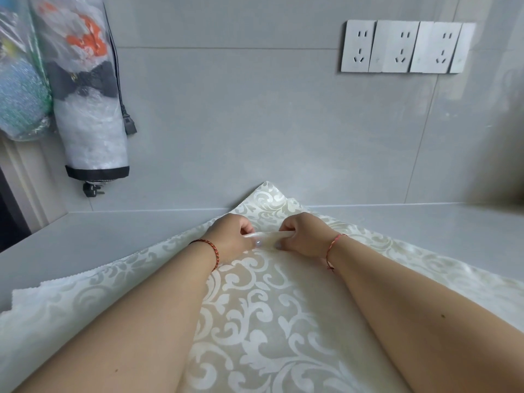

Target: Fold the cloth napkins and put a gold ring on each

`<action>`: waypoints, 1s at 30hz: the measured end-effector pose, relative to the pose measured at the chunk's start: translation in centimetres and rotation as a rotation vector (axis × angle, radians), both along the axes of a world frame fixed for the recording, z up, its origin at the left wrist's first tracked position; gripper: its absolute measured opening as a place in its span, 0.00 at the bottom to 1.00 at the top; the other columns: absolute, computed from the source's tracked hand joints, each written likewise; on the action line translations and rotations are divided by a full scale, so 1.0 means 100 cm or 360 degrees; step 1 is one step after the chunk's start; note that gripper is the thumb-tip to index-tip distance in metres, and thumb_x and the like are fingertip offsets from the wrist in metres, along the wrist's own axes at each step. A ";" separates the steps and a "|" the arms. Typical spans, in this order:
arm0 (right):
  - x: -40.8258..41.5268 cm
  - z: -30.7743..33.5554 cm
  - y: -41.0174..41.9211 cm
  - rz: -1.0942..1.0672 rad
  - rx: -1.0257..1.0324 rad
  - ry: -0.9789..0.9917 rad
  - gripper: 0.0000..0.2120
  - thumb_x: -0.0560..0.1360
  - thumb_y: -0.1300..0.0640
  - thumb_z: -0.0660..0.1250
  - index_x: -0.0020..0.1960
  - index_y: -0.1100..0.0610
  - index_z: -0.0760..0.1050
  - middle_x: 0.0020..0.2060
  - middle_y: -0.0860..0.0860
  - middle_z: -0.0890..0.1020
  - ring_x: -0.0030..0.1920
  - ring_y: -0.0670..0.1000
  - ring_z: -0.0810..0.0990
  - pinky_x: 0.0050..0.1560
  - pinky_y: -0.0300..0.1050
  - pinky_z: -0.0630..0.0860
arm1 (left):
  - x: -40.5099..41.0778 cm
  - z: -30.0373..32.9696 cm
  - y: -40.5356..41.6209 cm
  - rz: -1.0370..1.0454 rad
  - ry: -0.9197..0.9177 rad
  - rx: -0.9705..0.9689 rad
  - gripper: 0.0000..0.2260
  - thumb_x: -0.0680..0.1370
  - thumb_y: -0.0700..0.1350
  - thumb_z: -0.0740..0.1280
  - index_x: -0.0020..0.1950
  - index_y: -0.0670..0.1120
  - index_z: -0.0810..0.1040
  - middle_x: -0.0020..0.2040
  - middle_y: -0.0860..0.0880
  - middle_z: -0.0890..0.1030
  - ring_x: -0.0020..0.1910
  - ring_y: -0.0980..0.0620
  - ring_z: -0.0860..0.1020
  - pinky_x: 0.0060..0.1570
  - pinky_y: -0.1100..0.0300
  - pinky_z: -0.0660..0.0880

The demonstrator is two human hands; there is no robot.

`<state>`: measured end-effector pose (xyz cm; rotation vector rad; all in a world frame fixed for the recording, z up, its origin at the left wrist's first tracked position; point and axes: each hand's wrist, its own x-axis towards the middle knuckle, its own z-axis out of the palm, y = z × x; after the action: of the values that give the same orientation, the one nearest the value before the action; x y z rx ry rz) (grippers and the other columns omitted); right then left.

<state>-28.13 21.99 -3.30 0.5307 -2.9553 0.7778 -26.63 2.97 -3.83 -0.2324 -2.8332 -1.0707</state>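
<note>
1. One cloth napkin lies spread on the counter, set as a diamond: its far corner rises against the wall, and its left corner reaches the near-left counter area. The fabric is cream with a pale scroll pattern and a zigzag-cut edge.
2. Across the far part of the napkin, a narrow raised fold runs left to right between both hands.
3. Left hand: fingers curled over the left end of the fold, thumb pressed on the near side, pinching the fabric. A red braided bracelet sits on the left wrist.
4. Right hand: fingers curled over the right end of the fold, thumb on the near side, pinching the fabric. A thin red cord sits on the right wrist.
5. The hands are near each other, with a short stretch of fold visible between them. Both forearms extend over the near part of the napkin.
6. Counter: light grey, smooth and glossy; it meets the wall just beyond the napkin's far corner.
7. Wall: large light grey tiles with thin joints.
8. Upper right of the wall: a row of white socket plates, side by side.
9. Upper left: a hanging translucent bag with a black bottom band holding crumpled plastic, beside a second bag with blue-green contents. A black cable with a plug hangs alongside; another black plug shows below the bag.
</note>
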 end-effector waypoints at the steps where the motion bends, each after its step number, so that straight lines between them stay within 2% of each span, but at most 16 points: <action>1: 0.000 0.000 0.000 0.0000 0.0006 0.0048 0.08 0.70 0.51 0.72 0.38 0.47 0.72 0.36 0.42 0.74 0.40 0.47 0.74 0.36 0.41 0.68 | 0.002 0.003 0.000 -0.0035 -0.0015 0.0004 0.05 0.72 0.45 0.74 0.40 0.48 0.79 0.31 0.52 0.79 0.23 0.58 0.72 0.23 0.68 0.66; 7: 0.004 0.000 0.000 0.0059 0.0031 0.0250 0.12 0.68 0.58 0.70 0.33 0.48 0.69 0.35 0.45 0.76 0.38 0.49 0.74 0.35 0.42 0.69 | 0.011 0.011 0.002 -0.0076 0.0123 -0.0084 0.08 0.69 0.39 0.74 0.34 0.49 0.79 0.32 0.52 0.79 0.26 0.56 0.74 0.26 0.66 0.70; 10: 0.006 0.004 0.002 0.0146 0.0116 0.0229 0.14 0.67 0.64 0.67 0.31 0.46 0.70 0.36 0.46 0.78 0.40 0.49 0.76 0.36 0.39 0.70 | 0.014 0.016 -0.002 -0.0116 0.0038 -0.0142 0.09 0.69 0.36 0.70 0.35 0.50 0.80 0.33 0.50 0.81 0.28 0.52 0.75 0.30 0.61 0.74; 12: 0.008 0.007 0.004 0.0178 0.0154 0.0161 0.15 0.67 0.64 0.66 0.31 0.44 0.72 0.39 0.48 0.79 0.43 0.51 0.78 0.42 0.42 0.75 | 0.016 0.020 -0.004 -0.0163 -0.0047 -0.0207 0.10 0.69 0.37 0.70 0.34 0.52 0.81 0.38 0.49 0.83 0.32 0.50 0.77 0.36 0.57 0.78; 14: 0.010 0.010 0.006 0.0190 0.0141 0.0069 0.12 0.66 0.62 0.67 0.31 0.45 0.75 0.42 0.50 0.81 0.46 0.52 0.79 0.48 0.48 0.78 | 0.015 0.023 -0.004 -0.0196 -0.0136 -0.0281 0.07 0.69 0.39 0.70 0.34 0.49 0.82 0.39 0.52 0.83 0.37 0.52 0.79 0.42 0.58 0.78; 15: 0.011 0.012 0.007 0.0190 0.0099 0.0011 0.08 0.66 0.59 0.67 0.32 0.47 0.77 0.43 0.51 0.81 0.47 0.53 0.79 0.51 0.50 0.78 | 0.015 0.025 -0.003 -0.0194 -0.0176 -0.0285 0.03 0.68 0.41 0.70 0.34 0.45 0.81 0.38 0.53 0.81 0.37 0.51 0.78 0.42 0.58 0.77; 16: 0.012 0.013 0.007 0.0182 0.0047 -0.0039 0.05 0.66 0.57 0.67 0.33 0.49 0.79 0.43 0.52 0.81 0.47 0.54 0.79 0.52 0.52 0.78 | 0.013 0.026 -0.003 -0.0174 -0.0209 -0.0256 0.07 0.66 0.44 0.70 0.34 0.41 0.79 0.36 0.50 0.77 0.36 0.50 0.75 0.41 0.57 0.73; 18: 0.013 0.015 0.008 0.0157 0.0036 -0.0064 0.04 0.68 0.53 0.69 0.34 0.51 0.79 0.42 0.52 0.80 0.46 0.53 0.79 0.49 0.50 0.77 | 0.012 0.027 -0.004 -0.0120 -0.0247 -0.0169 0.13 0.63 0.49 0.71 0.31 0.41 0.73 0.35 0.45 0.69 0.35 0.49 0.69 0.40 0.56 0.69; 20: 0.013 0.016 0.009 0.0202 0.0138 -0.0026 0.05 0.70 0.51 0.71 0.38 0.50 0.77 0.38 0.45 0.77 0.41 0.48 0.77 0.41 0.41 0.74 | 0.013 0.026 -0.004 -0.0158 -0.0226 -0.0196 0.13 0.65 0.52 0.73 0.30 0.45 0.74 0.34 0.41 0.73 0.34 0.49 0.71 0.39 0.56 0.72; 22: 0.015 0.016 0.008 0.0252 0.0208 -0.0024 0.05 0.71 0.52 0.71 0.43 0.50 0.76 0.37 0.41 0.75 0.40 0.46 0.74 0.37 0.36 0.69 | 0.017 0.025 -0.004 -0.0240 -0.0192 -0.0271 0.08 0.70 0.49 0.75 0.34 0.48 0.80 0.35 0.45 0.81 0.32 0.52 0.74 0.37 0.61 0.74; 25: 0.014 0.019 0.010 0.0267 0.0265 -0.0112 0.10 0.73 0.50 0.70 0.52 0.51 0.76 0.39 0.41 0.74 0.41 0.46 0.74 0.39 0.38 0.69 | 0.018 0.026 -0.005 -0.0339 -0.0195 -0.0277 0.06 0.72 0.46 0.75 0.45 0.48 0.80 0.37 0.55 0.79 0.35 0.55 0.76 0.38 0.63 0.74; 26: 0.014 0.020 0.010 0.0274 0.0297 -0.0135 0.09 0.73 0.50 0.70 0.52 0.51 0.76 0.39 0.41 0.74 0.40 0.46 0.74 0.38 0.38 0.69 | 0.018 0.027 -0.005 -0.0356 -0.0213 -0.0285 0.08 0.72 0.46 0.75 0.48 0.50 0.79 0.39 0.55 0.79 0.37 0.55 0.76 0.41 0.62 0.74; 28: 0.014 0.022 0.012 0.0294 0.0370 -0.0151 0.05 0.73 0.50 0.70 0.44 0.48 0.74 0.37 0.41 0.74 0.38 0.45 0.73 0.37 0.38 0.68 | 0.016 0.028 -0.005 -0.0382 -0.0264 -0.0332 0.10 0.72 0.47 0.75 0.50 0.53 0.78 0.43 0.54 0.80 0.40 0.55 0.77 0.46 0.60 0.76; 30: 0.016 0.025 0.012 0.0297 0.0411 -0.0149 0.10 0.72 0.50 0.71 0.38 0.45 0.70 0.35 0.41 0.74 0.35 0.44 0.72 0.36 0.39 0.67 | 0.017 0.031 -0.005 -0.0397 -0.0280 -0.0444 0.07 0.72 0.48 0.74 0.47 0.54 0.79 0.42 0.53 0.80 0.39 0.55 0.77 0.45 0.60 0.75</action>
<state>-26.57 23.23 -0.79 0.8159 -3.1472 0.4431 -24.90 2.48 -0.78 -0.5539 -3.1752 -0.7594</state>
